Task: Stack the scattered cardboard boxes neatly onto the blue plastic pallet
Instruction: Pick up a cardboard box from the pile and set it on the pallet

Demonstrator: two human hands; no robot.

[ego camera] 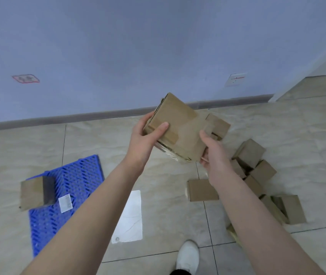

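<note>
Held box (178, 133): cardboard, in the air, tilted, above and to the right of the blue pallet (78, 175), well apart from it.
Left grip (148, 135): grasping the box's left end, thumb laid on the top face, fingers round the far side.
Right grip (215, 153): grasping the lower right corner of the same box, thumb up along the side, fingers curled beneath.
Placed box (37, 192): resting on the pallet's far left corner, overhanging its left edge.
White label (65, 203): on the pallet grid, just beside the placed box.
Scattered boxes (257, 169): loose heap on the tiled floor (9, 155), well to the right of the pallet. Flat box (202, 190): between the pallet and that heap.
Pallet: flat on the floor, near the wall (118, 46).
White shoe (188, 255): right of the pallet's near end.
</note>
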